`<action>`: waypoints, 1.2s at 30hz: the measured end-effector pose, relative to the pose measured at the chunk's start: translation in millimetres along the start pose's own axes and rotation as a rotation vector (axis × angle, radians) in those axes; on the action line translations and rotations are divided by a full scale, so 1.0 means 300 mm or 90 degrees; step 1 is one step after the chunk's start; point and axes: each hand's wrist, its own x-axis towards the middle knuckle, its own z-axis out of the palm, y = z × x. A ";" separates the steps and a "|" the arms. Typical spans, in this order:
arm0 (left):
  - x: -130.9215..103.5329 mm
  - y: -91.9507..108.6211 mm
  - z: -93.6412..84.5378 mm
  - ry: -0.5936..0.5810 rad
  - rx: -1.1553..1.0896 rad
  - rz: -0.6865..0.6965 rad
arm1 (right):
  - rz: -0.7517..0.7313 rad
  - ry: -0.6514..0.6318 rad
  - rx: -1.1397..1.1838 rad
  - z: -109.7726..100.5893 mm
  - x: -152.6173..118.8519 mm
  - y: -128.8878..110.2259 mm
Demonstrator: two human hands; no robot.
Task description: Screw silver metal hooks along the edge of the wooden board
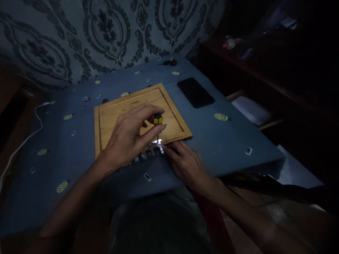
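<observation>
A wooden cabinet door (129,118) with a raised border lies flat on the cloth. My left hand (129,135) is closed round the short yellow and black handle of a screwdriver (158,120), which stands upright with its shaft pointing down at the door's near edge. There, a shiny metal hinge (161,148) catches bright light under the shaft. My right hand (185,162) lies low beside that edge, with its fingertips closed on the hinge. Several small metal parts (144,154) show just left of the hinge, partly behind my left hand; their kind is unclear.
A blue patterned cloth (201,151) covers the table. To the right of the door lies a black phone (195,92). A dark tool (169,62) rests at the back edge, and small metal bits (85,99) lie at the left. A white cable (22,143) hangs along the left side.
</observation>
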 end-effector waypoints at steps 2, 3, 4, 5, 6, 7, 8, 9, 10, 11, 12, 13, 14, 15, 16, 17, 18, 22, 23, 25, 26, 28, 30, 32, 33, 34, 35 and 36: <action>0.001 -0.001 0.003 0.012 0.015 0.003 | -0.003 -0.003 0.005 0.000 -0.001 0.002; 0.002 -0.001 0.002 0.013 0.020 0.004 | -0.006 -0.006 0.009 -0.001 -0.001 0.003; 0.004 0.000 -0.001 0.010 0.023 0.006 | -0.009 -0.008 0.012 -0.002 -0.001 0.005; 0.006 0.001 -0.005 0.003 0.023 0.008 | -0.009 -0.010 0.013 -0.002 -0.001 0.006; 0.008 0.002 -0.010 -0.005 0.021 0.010 | -0.007 -0.010 0.012 -0.003 -0.001 0.006; 0.010 0.003 -0.015 -0.014 0.019 0.012 | -0.006 -0.011 0.011 -0.003 -0.001 0.007; 0.011 0.004 -0.019 -0.021 0.018 0.012 | -0.007 -0.011 0.011 -0.003 -0.001 0.007; 0.012 0.005 -0.021 -0.026 0.016 0.011 | -0.006 -0.013 0.010 -0.002 -0.001 0.006; 0.013 0.006 -0.022 -0.029 0.012 0.009 | -0.007 -0.011 0.011 -0.002 -0.001 0.006; 0.013 0.006 -0.022 -0.029 0.007 0.009 | -0.009 -0.009 0.011 -0.001 0.000 0.006; 0.013 0.006 -0.020 -0.027 0.000 0.011 | -0.009 -0.006 0.011 0.000 0.000 0.005; 0.012 0.006 -0.017 -0.024 -0.005 0.015 | -0.009 -0.004 0.011 0.000 0.000 0.005; 0.011 0.005 -0.014 -0.017 -0.006 0.020 | -0.009 -0.001 0.011 0.001 0.000 0.004; 0.010 0.005 -0.011 -0.011 -0.002 0.023 | -0.008 -0.002 0.011 0.001 0.000 0.004; 0.009 0.004 -0.010 -0.005 0.003 0.023 | -0.007 -0.003 0.012 0.001 0.000 0.004; 0.009 0.002 -0.009 -0.001 0.008 0.021 | -0.005 -0.004 0.012 0.001 -0.001 0.003; 0.009 0.001 -0.009 0.004 0.011 0.020 | -0.004 -0.002 0.014 0.001 -0.001 0.003; 0.011 0.000 -0.018 -0.010 0.008 -0.002 | -0.002 0.000 0.024 0.004 -0.005 0.001; 0.011 0.000 -0.019 -0.015 0.008 -0.010 | 0.001 0.003 0.025 0.005 -0.006 0.001; 0.009 0.000 -0.018 -0.015 0.009 -0.020 | 0.003 0.011 0.026 0.005 -0.006 0.001; 0.007 0.000 -0.016 -0.007 0.010 -0.019 | 0.000 0.012 0.024 0.005 -0.005 0.001; 0.003 -0.001 -0.010 0.010 0.013 -0.009 | -0.009 0.006 0.021 0.004 -0.004 0.002; 0.001 -0.001 -0.007 0.020 0.021 0.002 | -0.008 0.000 0.023 0.002 -0.003 0.001; 0.003 0.000 -0.009 0.016 0.028 0.008 | 0.003 0.000 0.028 0.002 -0.002 -0.001; 0.004 0.000 -0.011 0.010 0.029 0.010 | 0.007 0.001 0.031 0.003 -0.003 -0.002; 0.006 0.001 -0.014 0.003 0.028 0.013 | 0.010 0.002 0.032 0.004 -0.003 -0.002; 0.008 0.001 -0.016 -0.005 0.028 0.016 | 0.011 0.003 0.034 0.006 -0.003 -0.002; 0.009 0.002 -0.018 -0.010 0.027 0.019 | 0.010 0.004 0.036 0.007 -0.004 -0.002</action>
